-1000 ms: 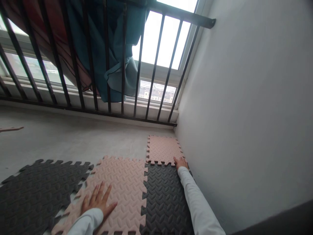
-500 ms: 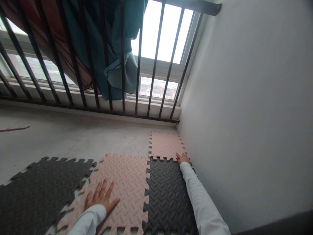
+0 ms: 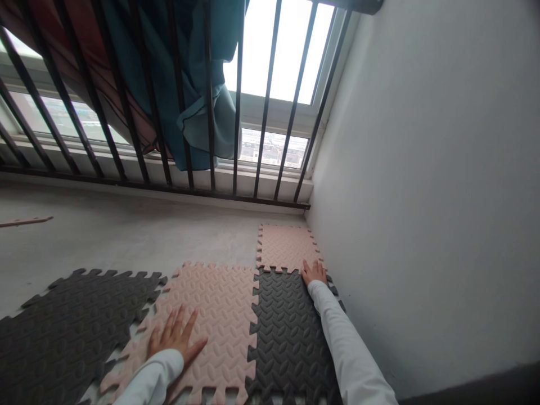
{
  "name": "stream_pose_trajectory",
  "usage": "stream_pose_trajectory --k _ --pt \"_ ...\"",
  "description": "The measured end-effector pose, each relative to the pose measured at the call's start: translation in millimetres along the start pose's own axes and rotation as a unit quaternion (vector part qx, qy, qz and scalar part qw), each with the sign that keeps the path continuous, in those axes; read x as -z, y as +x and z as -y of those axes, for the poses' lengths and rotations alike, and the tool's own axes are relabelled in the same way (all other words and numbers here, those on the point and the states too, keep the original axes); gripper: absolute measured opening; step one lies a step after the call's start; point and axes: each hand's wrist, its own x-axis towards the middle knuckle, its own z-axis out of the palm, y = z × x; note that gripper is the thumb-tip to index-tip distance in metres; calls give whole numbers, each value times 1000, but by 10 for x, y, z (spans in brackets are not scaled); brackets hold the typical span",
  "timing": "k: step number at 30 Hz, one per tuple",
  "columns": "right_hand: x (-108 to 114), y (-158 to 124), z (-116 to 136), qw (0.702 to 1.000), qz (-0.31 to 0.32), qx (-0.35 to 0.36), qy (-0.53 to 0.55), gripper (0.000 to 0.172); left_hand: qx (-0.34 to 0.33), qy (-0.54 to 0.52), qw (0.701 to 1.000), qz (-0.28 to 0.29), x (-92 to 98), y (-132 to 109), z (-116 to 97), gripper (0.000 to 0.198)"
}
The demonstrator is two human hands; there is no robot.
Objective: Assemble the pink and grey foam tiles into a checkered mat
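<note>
My left hand (image 3: 175, 337) lies flat with fingers spread on a pink foam puzzle mat (image 3: 219, 315). To its right, a black foam puzzle mat (image 3: 291, 326) meets the pink one along a toothed edge. Beyond the black mat, close to the wall, lies a second pink foam mat (image 3: 287, 244). My right hand (image 3: 314, 272) rests with its fingers stretched over the seam between that far pink mat and the black one, near their right corner. Neither hand grips anything.
Another black foam mat (image 3: 80, 326) lies on the left, a gap between it and the pink mat. A white wall (image 3: 422, 197) rises on the right. Dark railing bars (image 3: 211, 112) and a hanging teal curtain (image 3: 169, 84) stand ahead. A thin pink strip (image 3: 27, 221) lies far left.
My right hand has shifted very slightly left along the seam. My left hand stays in place on the near pink mat, and the view has tilted a little.
</note>
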Motion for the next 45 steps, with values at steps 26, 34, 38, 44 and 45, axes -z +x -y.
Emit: stream_pose_trajectory --k 26,34,38,44,45 --pt "-126 -520 678 976 10 215 30 72 -4 8 1000 -21 -64 42 8 67" --pt "69 -521 828 980 44 196 0 72 -19 -27 999 -28 -67 36 22 67" --pt "19 -588 1015 966 19 256 24 71 -14 -25 1000 -5 -101 72 30 69" --pt "-171 -659 1148 965 5 256 54 71 -2 -2 1000 9 -79 79 15 72" --pt "-157 -655 1148 965 9 255 54 72 -2 -2 1000 15 -66 73 14 72"
